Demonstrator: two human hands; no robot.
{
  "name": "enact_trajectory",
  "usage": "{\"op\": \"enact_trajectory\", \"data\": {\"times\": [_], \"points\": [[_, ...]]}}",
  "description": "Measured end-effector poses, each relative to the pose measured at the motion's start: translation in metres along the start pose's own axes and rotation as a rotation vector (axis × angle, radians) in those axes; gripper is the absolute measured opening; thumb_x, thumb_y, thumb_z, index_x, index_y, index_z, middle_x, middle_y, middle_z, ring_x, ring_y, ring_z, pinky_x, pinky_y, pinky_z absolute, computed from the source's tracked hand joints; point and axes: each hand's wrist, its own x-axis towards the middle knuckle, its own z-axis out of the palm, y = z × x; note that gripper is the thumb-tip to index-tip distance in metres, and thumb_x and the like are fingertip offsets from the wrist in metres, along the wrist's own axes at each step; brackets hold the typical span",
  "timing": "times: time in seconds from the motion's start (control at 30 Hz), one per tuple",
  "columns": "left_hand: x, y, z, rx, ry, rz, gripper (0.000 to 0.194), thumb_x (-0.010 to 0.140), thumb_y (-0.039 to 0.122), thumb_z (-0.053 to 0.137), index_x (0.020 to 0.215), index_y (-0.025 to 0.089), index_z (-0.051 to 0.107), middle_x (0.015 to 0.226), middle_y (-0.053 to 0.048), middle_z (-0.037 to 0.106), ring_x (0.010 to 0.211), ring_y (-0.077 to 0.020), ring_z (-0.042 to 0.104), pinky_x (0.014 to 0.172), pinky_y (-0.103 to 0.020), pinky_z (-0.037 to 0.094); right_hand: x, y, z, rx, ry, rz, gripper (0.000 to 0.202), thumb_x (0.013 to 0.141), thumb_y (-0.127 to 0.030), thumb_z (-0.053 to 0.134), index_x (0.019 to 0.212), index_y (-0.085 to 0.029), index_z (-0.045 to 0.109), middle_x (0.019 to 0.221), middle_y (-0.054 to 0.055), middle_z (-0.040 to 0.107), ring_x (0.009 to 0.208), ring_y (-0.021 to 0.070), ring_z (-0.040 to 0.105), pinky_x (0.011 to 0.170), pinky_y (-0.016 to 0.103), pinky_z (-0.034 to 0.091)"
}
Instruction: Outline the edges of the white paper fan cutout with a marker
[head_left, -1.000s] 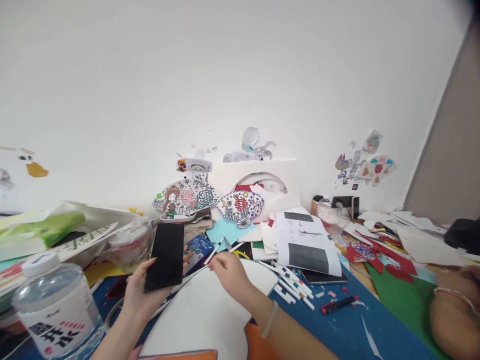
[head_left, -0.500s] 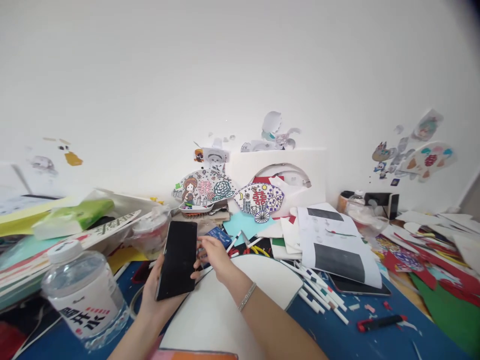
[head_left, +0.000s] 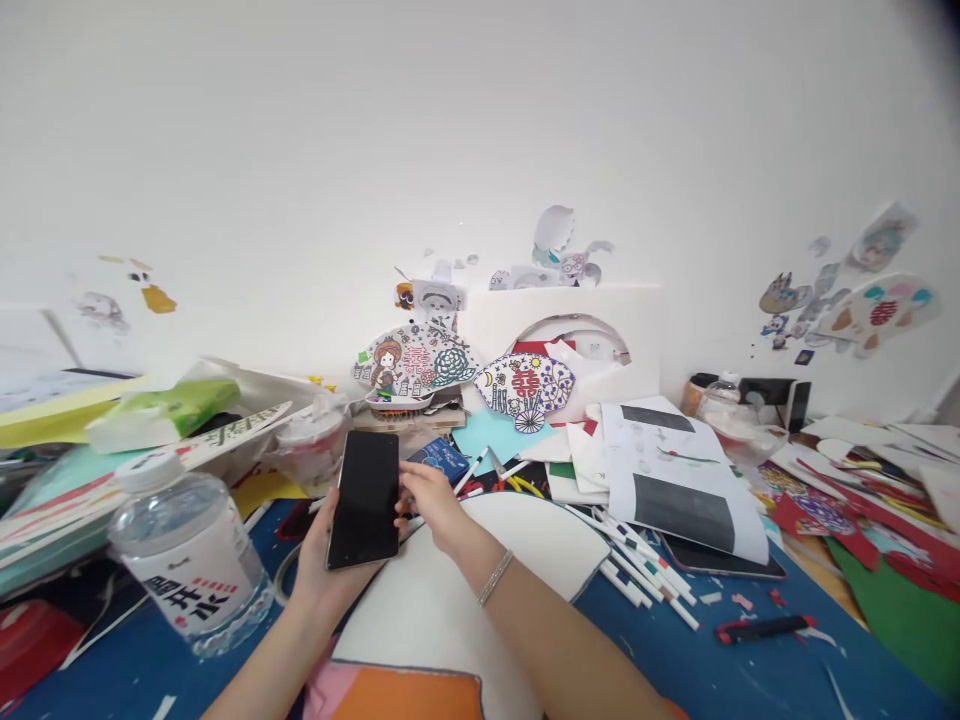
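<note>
A black smartphone with a dark screen is held upright and slightly tilted in my left hand. The palm lies behind and under it, and the thumb runs along its left edge. At the phone's right edge, my right hand has its fingers curled in against the side, the fingertips partly hidden. Below both forearms lies a large white fan-shaped sheet with a dark outline, and an orange piece shows at its lower edge.
A large water bottle stands at the left. White markers and a red-black utility knife lie at the right. Decorated fans lean at the back near printed paper. Paper scraps pile up on both sides.
The camera view has shifted slightly, so the scene sits a little further right and higher. The phone stays in my left hand, and my right fingers have closed in nearer its right edge.
</note>
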Motion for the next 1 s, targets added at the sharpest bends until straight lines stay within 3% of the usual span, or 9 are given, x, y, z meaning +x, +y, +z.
{"op": "enact_trajectory", "data": {"times": [0.23,0.47,0.6,0.77,0.87,1.0], "points": [[0.0,-0.004,-0.003,0.009,0.111,0.05,0.033,0.088,0.037,0.041,0.094,0.018,0.067,0.094,-0.014,0.07,0.083,-0.0298,0.066,0.069,-0.052,0.054,-0.005,-0.007,0.003,-0.016,-0.012,0.01,0.023,0.073,-0.012,0.048,0.084,-0.017,0.069,0.051,-0.007,0.046,0.042,0.0056,0.04,0.038,0.014,0.028],[-0.003,-0.002,0.002,0.056,0.065,0.038,0.034,0.09,0.031,0.037,0.09,0.014,0.067,0.081,-0.013,0.071,0.066,-0.0252,0.066,0.058,-0.042,0.054,-0.009,-0.003,0.006,-0.042,0.002,0.013,0.029,0.072,-0.012,0.052,0.094,-0.019,0.07,0.05,-0.008,0.044,0.042,0.0061,0.042,0.04,0.015,0.032],[-0.002,-0.003,0.002,0.028,0.076,0.053,0.033,0.09,0.032,0.038,0.093,0.016,0.067,0.087,-0.012,0.073,0.073,-0.0273,0.069,0.064,-0.049,0.057,-0.01,-0.003,0.007,-0.028,0.02,-0.023,0.03,0.072,-0.014,0.054,0.096,-0.021,0.071,0.051,-0.008,0.043,0.042,0.0065,0.038,0.038,0.016,0.028],[0.005,-0.004,-0.003,0.083,0.127,0.011,0.036,0.09,0.03,0.042,0.117,0.014,0.059,0.094,-0.014,0.074,0.087,-0.0299,0.069,0.076,-0.051,0.057,-0.007,-0.004,0.002,0.046,0.084,-0.055,0.033,0.075,-0.024,0.057,0.106,-0.019,0.067,0.051,-0.007,0.047,0.042,0.0084,0.039,0.04,0.018,0.03],[0.008,-0.003,-0.008,0.14,0.15,-0.041,0.042,0.089,0.028,0.044,0.126,0.009,0.051,0.094,-0.017,0.073,0.091,-0.0321,0.068,0.075,-0.05,0.057,-0.005,-0.001,-0.001,0.099,0.109,-0.043,0.027,0.075,-0.03,0.06,0.098,-0.019,0.067,0.051,-0.007,0.047,0.041,0.0069,0.035,0.042,0.018,0.031],[0.012,-0.001,-0.013,0.18,0.166,-0.043,0.046,0.087,0.028,0.046,0.127,0.006,0.049,0.091,-0.018,0.073,0.086,-0.0336,0.069,0.07,-0.049,0.058,-0.007,0.001,0.0,0.12,0.085,-0.008,0.012,0.072,-0.03,0.061,0.073,-0.018,0.063,0.053,-0.007,0.05,0.041,0.0062,0.037,0.043,0.018,0.032]]}}
